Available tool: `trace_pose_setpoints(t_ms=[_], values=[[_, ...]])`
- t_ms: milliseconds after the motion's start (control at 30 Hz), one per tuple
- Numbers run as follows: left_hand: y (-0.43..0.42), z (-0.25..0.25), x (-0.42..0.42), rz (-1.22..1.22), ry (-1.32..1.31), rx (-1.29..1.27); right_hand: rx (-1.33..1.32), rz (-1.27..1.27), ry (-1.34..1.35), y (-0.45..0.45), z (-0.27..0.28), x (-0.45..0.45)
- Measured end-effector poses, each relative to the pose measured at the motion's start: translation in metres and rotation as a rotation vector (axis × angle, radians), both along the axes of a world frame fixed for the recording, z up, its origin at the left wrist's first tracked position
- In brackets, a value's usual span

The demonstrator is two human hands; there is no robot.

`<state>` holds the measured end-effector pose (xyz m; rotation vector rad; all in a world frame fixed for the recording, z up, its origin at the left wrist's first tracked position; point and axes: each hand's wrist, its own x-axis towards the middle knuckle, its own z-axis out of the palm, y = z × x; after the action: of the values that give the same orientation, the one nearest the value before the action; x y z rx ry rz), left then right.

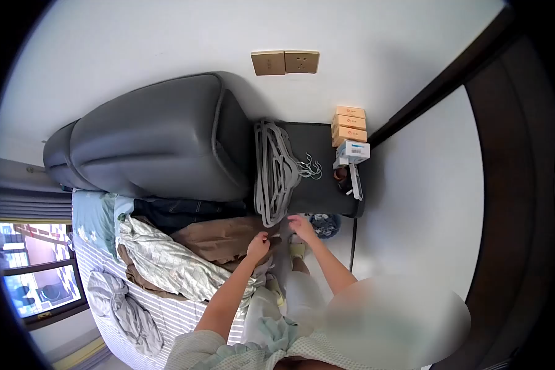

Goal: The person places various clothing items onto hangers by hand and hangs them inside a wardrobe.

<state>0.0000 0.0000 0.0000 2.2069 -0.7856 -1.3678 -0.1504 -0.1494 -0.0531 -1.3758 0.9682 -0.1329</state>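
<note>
My left hand [258,246] is closed at the right end of a brown garment [219,240] on the bed; what its fingers hold, if anything, is too small to make out. Just below the front end of a stack of grey hangers [276,172], my right hand [301,227] has its fingers apart and nothing visible in them. The hangers lie on a dark bedside table [314,197], their hooks pointing right. Beside the brown garment are dark blue jeans [185,211] and a pale patterned cloth [166,259].
Orange boxes [349,122] and a white-blue box [355,150] stand on the table's right side. A grey headboard [154,135] rises behind the striped bed [182,320]. A crumpled grey garment [126,314] lies at the left. A blue patterned item [327,226] sits below the table.
</note>
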Motion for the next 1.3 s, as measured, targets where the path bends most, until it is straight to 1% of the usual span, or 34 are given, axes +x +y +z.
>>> trace_pose_setpoints(t_ms=[67,100,133,167,200,267,300,367,400,433,467,500,567,600,700,767,800,900,967,1000,1067,1100,1167,1200,1267,1300], values=[[0.022,0.01,-0.006,0.063,-0.01,0.018,0.028,-0.148,-0.056,0.026,-0.01,-0.001],[-0.05,-0.058,0.013,0.0,-0.081,-0.118,-0.03,-0.213,-0.064,-0.051,-0.057,0.018],[-0.053,-0.096,0.025,-0.063,-0.169,-0.205,-0.038,-0.278,-0.084,-0.064,-0.067,0.032],[-0.042,-0.117,0.026,-0.129,-0.239,-0.276,-0.031,-0.344,-0.085,-0.062,-0.076,0.035],[-0.033,-0.114,0.024,-0.054,-0.232,-0.206,-0.047,-0.381,-0.032,-0.052,-0.09,0.037],[-0.064,-0.104,0.029,0.101,-0.233,-0.112,-0.116,-0.447,-0.004,-0.068,-0.097,0.051],[-0.068,-0.104,0.029,0.09,-0.242,-0.076,-0.144,-0.476,0.018,-0.069,-0.096,0.055],[-0.077,-0.108,0.033,0.067,-0.269,-0.019,0.146,-0.676,-0.048,-0.083,-0.076,0.077],[-0.071,-0.132,0.034,0.003,-0.314,-0.06,0.288,-0.776,-0.08,-0.09,-0.071,0.084],[-0.058,-0.174,0.039,-0.062,-0.361,-0.099,0.15,-0.725,0.012,-0.095,-0.074,0.09],[-0.052,-0.198,0.042,-0.125,-0.407,-0.143,0.01,-0.669,0.1,-0.1,-0.082,0.094],[-0.059,-0.185,0.039,-0.029,-0.377,-0.092,-0.13,-0.609,0.185,-0.103,-0.09,0.099],[-0.091,-0.124,0.028,0.163,-0.317,0.016,-0.232,-0.561,0.361,-0.108,-0.092,0.105],[-0.097,-0.113,0.027,0.185,-0.306,0.041,-0.285,-0.535,0.449,-0.11,-0.089,0.106],[-0.107,-0.103,0.028,0.254,-0.288,0.117,-0.303,-0.508,0.432,-0.115,-0.077,0.103],[-0.112,-0.101,0.03,0.3,-0.295,0.176,-0.376,-0.453,0.423,-0.116,-0.069,0.101],[-0.113,-0.101,0.031,0.302,-0.257,0.172,-0.413,-0.426,0.419,-0.116,-0.07,0.099],[-0.113,-0.103,0.038,0.32,-0.157,0.182,-0.368,-0.39,0.32,-0.117,-0.075,0.099],[-0.114,-0.109,0.041,0.352,-0.104,0.221,-0.372,-0.416,0.206,-0.113,-0.08,0.097],[-0.113,-0.112,0.041,0.349,-0.133,0.189,-0.375,-0.427,0.149,-0.111,-0.079,0.097],[-0.108,-0.118,0.042,0.343,-0.193,0.127,-0.118,-0.542,-0.063,-0.107,-0.046,0.1],[-0.105,-0.121,0.043,0.366,-0.147,0.063,0.012,-0.594,-0.169,-0.106,-0.028,0.101],[-0.102,-0.122,0.046,0.411,-0.053,-0.071,0.038,-0.615,-0.245,-0.096,-0.016,0.096],[-0.102,-0.115,0.044,0.473,-0.004,-0.178,0.052,-0.622,-0.283,-0.089,-0.008,0.092],[-0.109,-0.083,0.037,0.592,0.088,-0.397,0.054,-0.653,-0.286,-0.073,0.007,0.083],[-0.114,-0.054,0.033,0.698,0.284,-0.377,0.055,-0.668,-0.288,-0.063,0.013,0.077]])
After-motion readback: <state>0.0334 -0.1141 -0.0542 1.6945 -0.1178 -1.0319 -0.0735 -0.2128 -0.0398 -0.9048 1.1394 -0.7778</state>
